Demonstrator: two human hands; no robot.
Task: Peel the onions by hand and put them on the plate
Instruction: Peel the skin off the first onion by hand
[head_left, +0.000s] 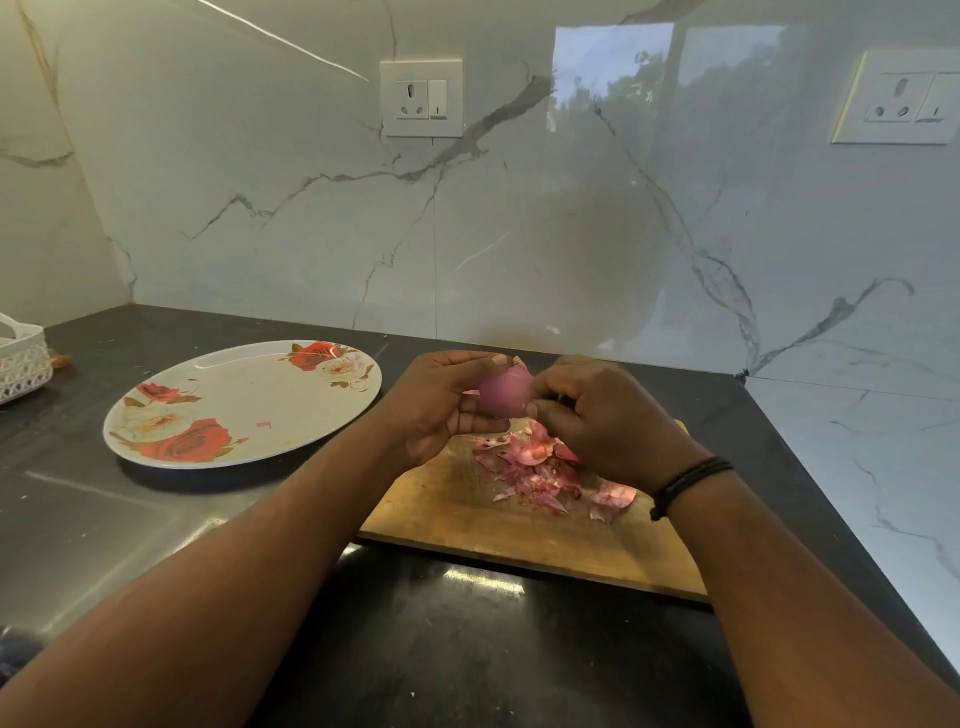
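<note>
- Marble-pattern wall (311, 218): fills the upper view; one switch socket (421, 97) at 12 o'clock, a second socket (901, 98) at 2 o'clock.
- Black countertop (467, 634): spans the lower view.
- Wooden cutting board (467, 514): lies on the countertop just right of centre, partly covered by the hands.
- Rose-print plate (234, 395): rests on the countertop at 9 o'clock from the cutting board, near it but apart. Only a small pink scrap lies on it.
- White lattice basket (23, 358): at the far left edge, cut off by the frame.
- Left hand (441, 405): fingers curled round the onion, gripping it from the left side.
- Right hand (597, 415): fingertips pinch at the onion's right side; a black wristband (685, 483) sits on the wrist.
- Red onion (504, 392): held between both hands above the far end of the cutting board; blurred.
- Onion peels (535, 467): pink heap on the board directly below the onion, at 6 o'clock from it.
</note>
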